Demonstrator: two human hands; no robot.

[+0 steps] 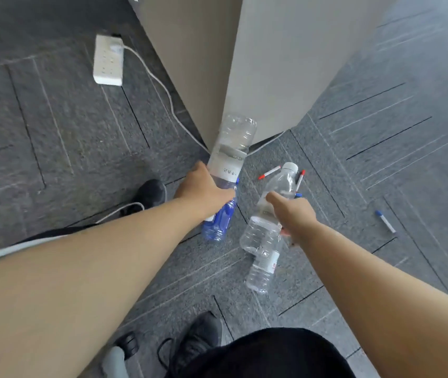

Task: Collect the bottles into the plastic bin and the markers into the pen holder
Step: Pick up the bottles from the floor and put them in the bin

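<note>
My left hand (203, 190) grips a large clear bottle (232, 144) that points away from me. A blue bottle (218, 222) sticks out below the same hand, pressed against it. My right hand (293, 214) is curled round a clear bottle with a white cap (278, 186). A second clear bottle with a red-printed label (263, 268) lies just below it; whether the hand holds it too I cannot tell. Two red-capped markers (269, 172) (300, 179) lie on the carpet beyond the right hand, and a blue-capped marker (385, 221) lies to the right. No bin or pen holder is in view.
A pale cabinet corner (233, 64) stands straight ahead on grey carpet tiles. A white power strip (107, 60) lies at the far left, its cable (162, 88) running past the cabinet foot. My dark shoes (150, 192) (198, 341) are below the arms.
</note>
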